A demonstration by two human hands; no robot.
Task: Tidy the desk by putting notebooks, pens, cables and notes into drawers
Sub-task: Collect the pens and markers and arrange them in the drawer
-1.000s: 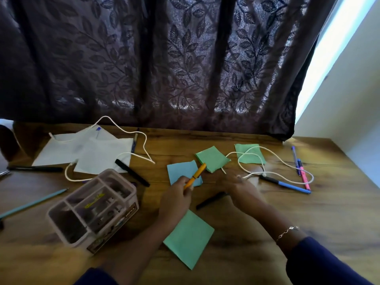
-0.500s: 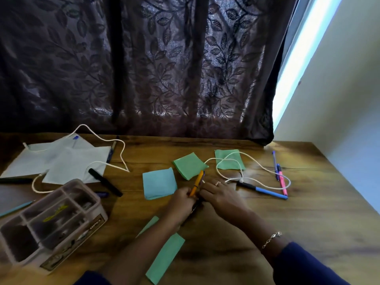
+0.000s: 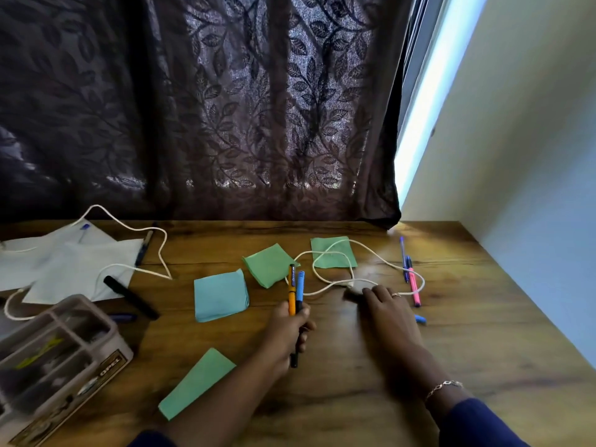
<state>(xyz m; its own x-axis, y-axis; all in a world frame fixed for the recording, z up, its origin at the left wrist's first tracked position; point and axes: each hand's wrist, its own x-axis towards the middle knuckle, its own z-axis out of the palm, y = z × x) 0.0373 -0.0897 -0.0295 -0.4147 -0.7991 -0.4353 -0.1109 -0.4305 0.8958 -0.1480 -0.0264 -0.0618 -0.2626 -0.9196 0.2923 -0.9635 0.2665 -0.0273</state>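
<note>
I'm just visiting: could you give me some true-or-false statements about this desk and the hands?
The left hand holds two pens. True: an orange pen and a blue-capped pen.
The pink pen sits in the organizer box. False: the pink pen lies on the desk, far from the organizer box.
A white cable crosses a green note. True.
The blue note lies on the white papers. False: the blue note lies on bare wood, apart from the white papers.

Dark leaf-patterned curtain (image 3: pixel 225 108), pale wall (image 3: pixel 532 156)
</note>
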